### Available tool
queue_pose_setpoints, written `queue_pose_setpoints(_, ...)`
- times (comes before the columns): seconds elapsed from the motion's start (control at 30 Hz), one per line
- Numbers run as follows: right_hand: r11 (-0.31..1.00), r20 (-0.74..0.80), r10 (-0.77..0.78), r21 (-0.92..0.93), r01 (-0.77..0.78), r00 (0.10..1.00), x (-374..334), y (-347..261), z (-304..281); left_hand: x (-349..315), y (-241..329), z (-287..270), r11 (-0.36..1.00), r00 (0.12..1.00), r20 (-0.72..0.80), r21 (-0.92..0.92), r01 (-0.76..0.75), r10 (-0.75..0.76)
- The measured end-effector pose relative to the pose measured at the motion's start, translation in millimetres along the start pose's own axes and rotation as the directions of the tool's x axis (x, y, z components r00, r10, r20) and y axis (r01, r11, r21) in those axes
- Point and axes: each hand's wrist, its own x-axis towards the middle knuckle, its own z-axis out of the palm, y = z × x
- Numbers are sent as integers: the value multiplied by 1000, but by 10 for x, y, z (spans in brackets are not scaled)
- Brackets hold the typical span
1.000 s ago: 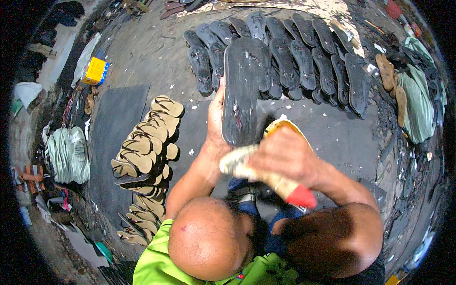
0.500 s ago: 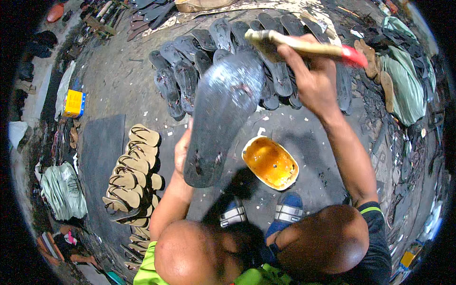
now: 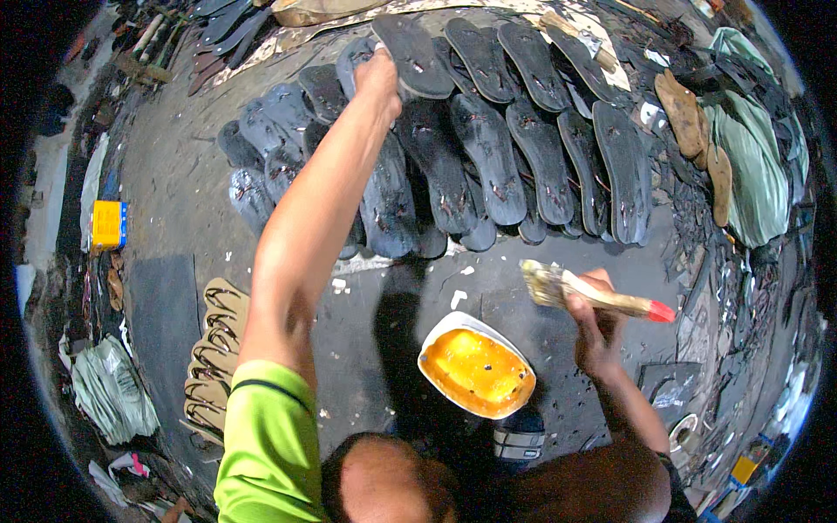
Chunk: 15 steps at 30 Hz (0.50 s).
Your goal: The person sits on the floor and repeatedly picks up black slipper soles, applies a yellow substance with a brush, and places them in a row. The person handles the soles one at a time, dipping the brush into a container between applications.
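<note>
My left hand (image 3: 378, 83) reaches out to the far rows, its fingers closed at the left edge of a dark shoe sole (image 3: 413, 57). Several other dark flip-flop soles (image 3: 490, 157) lie in overlapping rows around and below it, some with a wet-looking shine. In my right hand (image 3: 597, 327), a paintbrush (image 3: 623, 302) with a red-tipped handle is gripped, its pale bristles pointing left. Nearer to me, a shallow white tub (image 3: 433, 376) holds orange-yellow glue-like liquid. The brush is above and to the right of this tub, not touching it.
Tan flip-flops with dark straps (image 3: 215, 349) stand in a row at left, beside a dark flat sheet (image 3: 163, 305). A yellow tin (image 3: 109, 225) is farther left. Pale green sacks (image 3: 741, 166) and brown soles (image 3: 683, 118) lie at right among scraps.
My left hand has gone from holding a glossy sole near me to the far rows. My right hand has lowered the brush from above the soles toward the tub's right side.
</note>
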Motion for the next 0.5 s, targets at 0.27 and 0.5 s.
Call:
queue_pose_setpoints(0.27,958,-104,266,-82,-275,958,-246,-7,-457,835,-758,186,977,998,-6,204,-54,57)
queue_pose_setpoints(0.5,969,133,199,-173,-175,971,-289,-53,-132,-746,-43,-540,850,909,101,326,-414,404)
